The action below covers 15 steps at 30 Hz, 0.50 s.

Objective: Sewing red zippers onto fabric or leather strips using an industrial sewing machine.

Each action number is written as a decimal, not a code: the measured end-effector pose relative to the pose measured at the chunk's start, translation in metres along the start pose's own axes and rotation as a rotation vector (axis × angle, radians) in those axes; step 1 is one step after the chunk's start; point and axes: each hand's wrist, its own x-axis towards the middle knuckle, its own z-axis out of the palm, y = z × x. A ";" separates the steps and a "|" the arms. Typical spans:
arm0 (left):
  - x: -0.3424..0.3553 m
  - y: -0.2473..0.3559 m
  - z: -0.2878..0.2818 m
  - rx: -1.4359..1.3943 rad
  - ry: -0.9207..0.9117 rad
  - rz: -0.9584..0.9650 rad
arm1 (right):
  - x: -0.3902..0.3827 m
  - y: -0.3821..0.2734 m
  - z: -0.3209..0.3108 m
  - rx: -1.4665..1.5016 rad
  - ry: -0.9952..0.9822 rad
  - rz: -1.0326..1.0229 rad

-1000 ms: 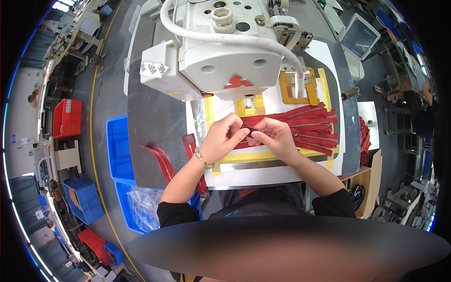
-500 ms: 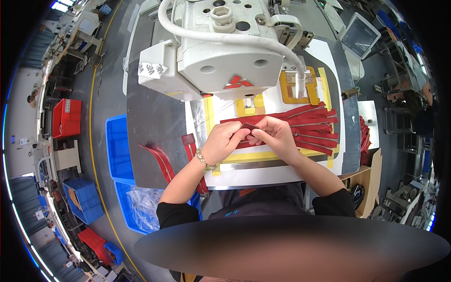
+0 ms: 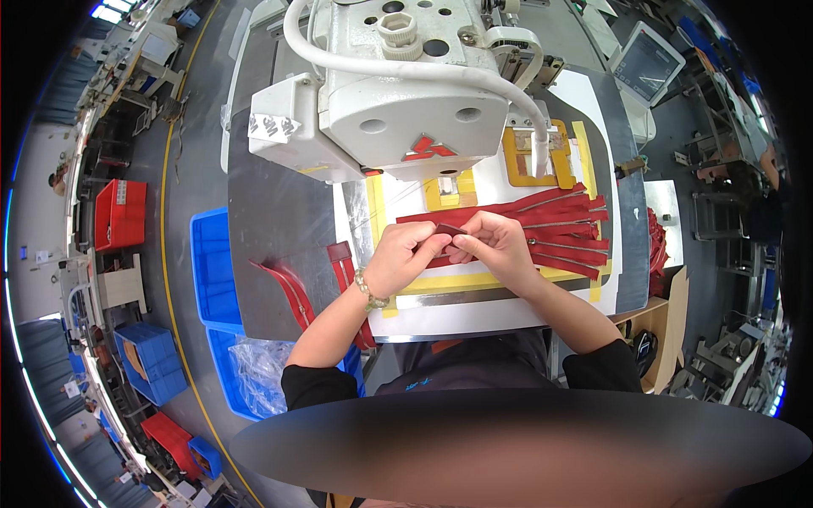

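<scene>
Between my two hands is a small dark red tab (image 3: pixel 450 229), pinched at its left end by my left hand (image 3: pixel 408 254) and at its right end by my right hand (image 3: pixel 495 245). Both hands are closed, thumbs against fingers. Beneath them, several red zippers (image 3: pixel 559 229) with metal teeth lie side by side on the white board (image 3: pixel 474 317). Left of my bracelet, another red zipper (image 3: pixel 341 264) with a dark red end piece hangs over the front edge, and a further red zipper (image 3: pixel 292 292) curves beside it.
A white sewing machine head (image 3: pixel 406 118) stands just beyond my hands. Yellow frames (image 3: pixel 539 157) sit at its right. Blue bins (image 3: pixel 212 271) stand left of the table, one holding clear plastic (image 3: pixel 258 368). A cardboard box (image 3: pixel 669 330) and a screen (image 3: pixel 648 63) are on the right.
</scene>
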 end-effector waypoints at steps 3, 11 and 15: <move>-0.002 -0.006 0.006 -0.063 -0.011 -0.001 | -0.001 -0.002 -0.001 -0.014 -0.002 0.010; 0.001 -0.007 -0.005 -0.005 -0.256 0.078 | 0.002 -0.025 -0.015 -0.491 -0.207 -0.109; 0.002 -0.003 -0.007 -0.171 -0.152 -0.003 | -0.001 -0.018 -0.009 -0.202 -0.111 -0.078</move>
